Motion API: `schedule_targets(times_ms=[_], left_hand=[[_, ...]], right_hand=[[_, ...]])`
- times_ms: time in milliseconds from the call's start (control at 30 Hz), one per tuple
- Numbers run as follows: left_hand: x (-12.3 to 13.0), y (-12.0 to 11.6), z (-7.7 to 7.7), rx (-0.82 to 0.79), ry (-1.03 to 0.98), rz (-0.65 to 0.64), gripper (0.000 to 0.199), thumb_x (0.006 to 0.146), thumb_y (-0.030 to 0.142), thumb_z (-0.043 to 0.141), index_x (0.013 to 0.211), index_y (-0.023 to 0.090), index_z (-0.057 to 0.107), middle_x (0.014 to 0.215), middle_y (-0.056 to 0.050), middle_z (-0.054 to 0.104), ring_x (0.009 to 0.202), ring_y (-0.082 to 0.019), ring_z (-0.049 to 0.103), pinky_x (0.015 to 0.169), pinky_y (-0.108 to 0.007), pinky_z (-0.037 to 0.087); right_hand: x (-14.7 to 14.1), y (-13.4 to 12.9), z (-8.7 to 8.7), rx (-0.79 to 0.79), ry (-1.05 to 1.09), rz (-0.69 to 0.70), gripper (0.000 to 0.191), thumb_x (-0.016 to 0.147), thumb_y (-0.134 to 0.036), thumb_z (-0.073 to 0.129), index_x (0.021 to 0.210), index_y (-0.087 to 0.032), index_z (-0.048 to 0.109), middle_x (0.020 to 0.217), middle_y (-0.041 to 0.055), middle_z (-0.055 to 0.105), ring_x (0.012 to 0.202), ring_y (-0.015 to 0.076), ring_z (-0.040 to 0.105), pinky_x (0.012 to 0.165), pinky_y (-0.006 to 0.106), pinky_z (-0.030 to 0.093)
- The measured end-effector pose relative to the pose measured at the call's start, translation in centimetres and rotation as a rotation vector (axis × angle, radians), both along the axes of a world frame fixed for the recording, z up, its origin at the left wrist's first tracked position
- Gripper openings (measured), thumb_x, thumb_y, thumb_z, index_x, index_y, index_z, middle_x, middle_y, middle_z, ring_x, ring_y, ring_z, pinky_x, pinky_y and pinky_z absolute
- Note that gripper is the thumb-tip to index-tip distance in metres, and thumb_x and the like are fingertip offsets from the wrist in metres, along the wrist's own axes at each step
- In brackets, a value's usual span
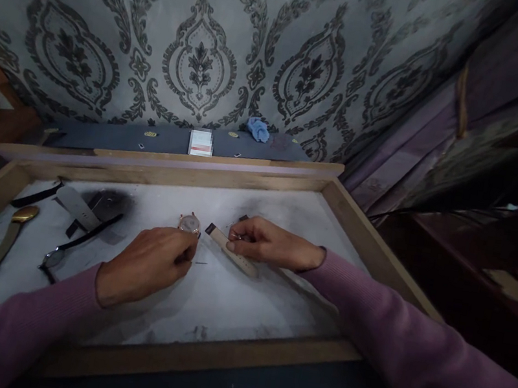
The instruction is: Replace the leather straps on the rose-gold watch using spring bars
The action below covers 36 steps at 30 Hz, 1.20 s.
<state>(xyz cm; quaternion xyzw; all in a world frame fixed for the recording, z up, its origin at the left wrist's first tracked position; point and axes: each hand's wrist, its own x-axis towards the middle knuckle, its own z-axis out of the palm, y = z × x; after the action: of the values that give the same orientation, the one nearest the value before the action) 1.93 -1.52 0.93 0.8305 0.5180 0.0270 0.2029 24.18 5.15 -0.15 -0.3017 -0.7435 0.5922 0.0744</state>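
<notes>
Strap slants under right hand, watch by left fingertips

We see the pale strap (219,237) in the wooden tray (244,352), right of the round watch (189,224). Its long axis runs diagonally: dark end to the far left, holed end to the near right. The watch dial faces up; the left hand partly covers its near edge.

We have the right hand (266,241) coming in from the right, back up, thumb and fingertips pinched narrow on the strap's edge. The left hand (152,262) reaches in from near left, knuckles up, fingers curled narrow beside the watch; we can't tell what, if anything, they hold. We note a thin pin (200,263) lying crosswise just off the left fingers, and other watches (52,256) farther left.
</notes>
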Motion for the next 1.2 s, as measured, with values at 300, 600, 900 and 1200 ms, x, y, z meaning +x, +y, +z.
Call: schedule_targets(times_ms=[300, 600, 900, 1200], left_hand=[[0.5, 0.4, 0.4, -0.342, -0.699, 0.089, 0.023, 0.088, 0.035, 0.046, 0.079, 0.017, 0.057, 0.077, -0.001, 0.057, 0.069, -0.014, 0.049, 0.063, -0.026, 0.039], [-0.6, 1.7, 0.5, -0.445, -1.085, 0.424, 0.018, 0.079, 0.033, 0.06, 0.079, 0.015, 0.056, 0.074, -0.001, 0.059, 0.062, -0.011, 0.049, 0.051, -0.02, 0.034], [-4.1, 4.1, 0.5, -0.322, -0.865, 0.408, 0.022, 0.072, 0.038, 0.059, 0.076, 0.016, 0.054, 0.06, 0.002, 0.056, 0.053, -0.011, 0.048, 0.052, -0.022, 0.035], [-4.8, 4.5, -0.7, -0.131, -0.42, 0.235, 0.023, 0.082, 0.033, 0.042, 0.088, 0.016, 0.056, 0.059, 0.002, 0.05, 0.057, -0.015, 0.047, 0.054, -0.025, 0.034]], right_hand=[[-2.4, -1.6, 0.0, -0.232, 0.212, -0.075, 0.032, 0.078, -0.043, 0.063, 0.068, -0.014, 0.053, 0.047, -0.0061, 0.05, 0.044, 0.007, 0.044, 0.049, 0.021, 0.032], [-3.3, -1.1, 1.0, 0.105, 0.055, -0.121, 0.034, 0.088, -0.043, 0.053, 0.084, -0.01, 0.061, 0.057, -0.0041, 0.048, 0.049, 0.0073, 0.042, 0.051, 0.021, 0.035], [-7.0, 0.7, 1.1, 0.693, -0.39, -0.087, 0.047, 0.074, -0.047, 0.069, 0.112, -0.02, 0.061, 0.08, 0.0052, 0.067, 0.076, 0.0218, 0.061, 0.06, 0.025, 0.033], [-7.0, 0.1, 0.0, 0.808, -0.498, -0.127, 0.038, 0.075, -0.045, 0.063, 0.101, -0.018, 0.06, 0.083, 0.0077, 0.07, 0.074, 0.0229, 0.064, 0.055, 0.026, 0.03]])
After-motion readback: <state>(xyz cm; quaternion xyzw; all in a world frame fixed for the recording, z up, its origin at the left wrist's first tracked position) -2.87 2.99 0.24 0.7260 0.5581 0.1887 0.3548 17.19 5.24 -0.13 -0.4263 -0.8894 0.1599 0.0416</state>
